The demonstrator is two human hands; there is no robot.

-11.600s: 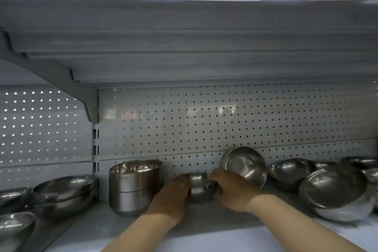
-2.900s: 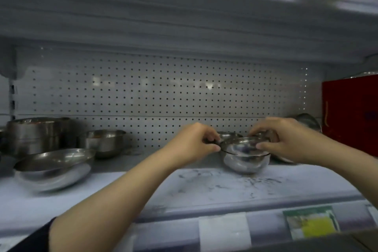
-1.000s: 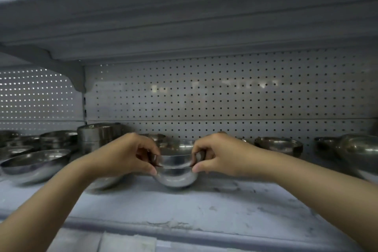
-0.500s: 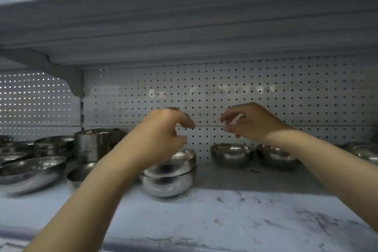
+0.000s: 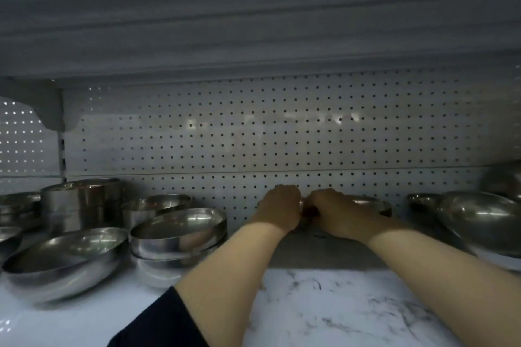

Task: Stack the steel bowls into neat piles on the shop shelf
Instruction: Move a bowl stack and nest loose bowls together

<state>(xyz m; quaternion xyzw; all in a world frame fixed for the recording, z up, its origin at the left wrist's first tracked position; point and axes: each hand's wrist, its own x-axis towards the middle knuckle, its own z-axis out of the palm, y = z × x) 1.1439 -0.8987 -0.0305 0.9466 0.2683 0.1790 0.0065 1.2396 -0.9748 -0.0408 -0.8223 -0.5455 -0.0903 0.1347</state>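
Both my hands reach to the back of the shelf [image 5: 338, 307], close together against the pegboard. My left hand [image 5: 277, 210] and my right hand [image 5: 335, 213] curl around a small steel bowl [image 5: 302, 204], which they hide almost fully. A second small bowl [image 5: 376, 204] shows just behind my right hand. To the left stands a pile of two nested steel bowls [image 5: 177, 234].
A wide shallow bowl [image 5: 62, 259] lies front left, with a tall steel stack [image 5: 81, 203] and another bowl [image 5: 158, 205] behind it. A large bowl [image 5: 479, 220] and a small one [image 5: 423, 201] sit at the right. The upper shelf [image 5: 253, 22] hangs low overhead.
Half a second ago both hands hovered open above the two-bowl pile. They have moved right and back, dropped to shelf level and closed around a small bowl by the pegboard.
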